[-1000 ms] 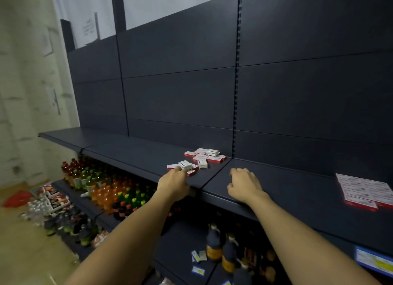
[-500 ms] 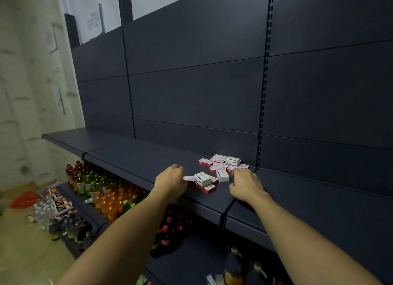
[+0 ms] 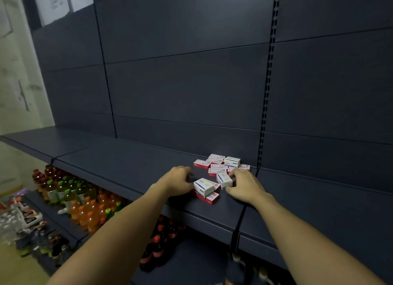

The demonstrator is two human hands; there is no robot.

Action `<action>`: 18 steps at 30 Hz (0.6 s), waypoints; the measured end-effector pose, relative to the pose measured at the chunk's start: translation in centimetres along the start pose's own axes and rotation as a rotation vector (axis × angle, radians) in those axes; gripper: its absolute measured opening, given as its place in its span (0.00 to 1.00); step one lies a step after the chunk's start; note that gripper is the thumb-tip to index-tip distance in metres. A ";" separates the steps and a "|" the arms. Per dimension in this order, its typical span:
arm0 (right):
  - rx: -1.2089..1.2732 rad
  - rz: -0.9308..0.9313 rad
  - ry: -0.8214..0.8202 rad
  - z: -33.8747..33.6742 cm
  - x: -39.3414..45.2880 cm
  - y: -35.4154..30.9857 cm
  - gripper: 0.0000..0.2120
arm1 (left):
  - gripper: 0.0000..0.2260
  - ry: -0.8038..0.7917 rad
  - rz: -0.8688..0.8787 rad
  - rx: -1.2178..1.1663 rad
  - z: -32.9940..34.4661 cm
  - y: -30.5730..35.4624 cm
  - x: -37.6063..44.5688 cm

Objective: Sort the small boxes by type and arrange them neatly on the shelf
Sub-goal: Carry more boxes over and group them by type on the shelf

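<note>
The small boxes [image 3: 219, 172] lie in a loose, unsorted heap on the dark shelf [image 3: 127, 167], just left of the slotted upright [image 3: 263, 123] and reaching from the back panel toward the shelf's front edge. Two types are visible: thicker boxes with blue print and flatter boxes with a red band. One blue-print box [image 3: 203, 187] rests on top of a red-band box [image 3: 209, 197] at the front of the heap; a second blue-print box [image 3: 223, 180] stands just right of it, nearer the upright. The left hand [image 3: 177, 181] sits at the left side of the heap with fingers curled, touching or nearly touching the front stack; whether it holds anything cannot be determined. The right hand [image 3: 244, 185] is curled against the second blue-print box, fingers on its far side, apparently gripping it. The boxes are judged to be light, stiff cardboard with smooth faces; they should slide easily and topple when stacked. Take each across its two long narrow sides, between thumb and fingers, and avoid squeezing the broad faces. Bottled drinks [image 3: 70, 197] fill the lower shelves, left of the upright.
</note>
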State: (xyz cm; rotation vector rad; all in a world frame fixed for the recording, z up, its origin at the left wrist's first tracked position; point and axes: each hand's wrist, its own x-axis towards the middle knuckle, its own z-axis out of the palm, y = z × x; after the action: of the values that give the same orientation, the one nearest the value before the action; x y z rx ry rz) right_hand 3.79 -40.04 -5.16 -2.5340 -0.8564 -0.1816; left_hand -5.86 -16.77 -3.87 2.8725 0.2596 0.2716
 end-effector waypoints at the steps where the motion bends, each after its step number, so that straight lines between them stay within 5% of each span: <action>1: 0.005 0.009 0.007 0.2 0.1 -0.1 0.20 | 0.20 -0.026 0.032 -0.039 -0.1 -0.2 0.2; 10: 0.059 0.107 0.066 0.9 0.9 -1.6 0.21 | 0.22 -0.354 0.289 -0.328 -2.7 0.0 0.9; 18: 0.074 0.160 0.075 0.2 1.8 -0.7 0.14 | 0.15 -0.305 0.272 -0.277 -2.9 -0.8 2.1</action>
State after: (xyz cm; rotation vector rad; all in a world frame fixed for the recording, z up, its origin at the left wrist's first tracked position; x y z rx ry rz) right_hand 4.77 -38.44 -4.62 -2.4955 -0.6176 -0.1893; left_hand -4.57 -14.96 -0.95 2.6180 -0.2103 -0.0814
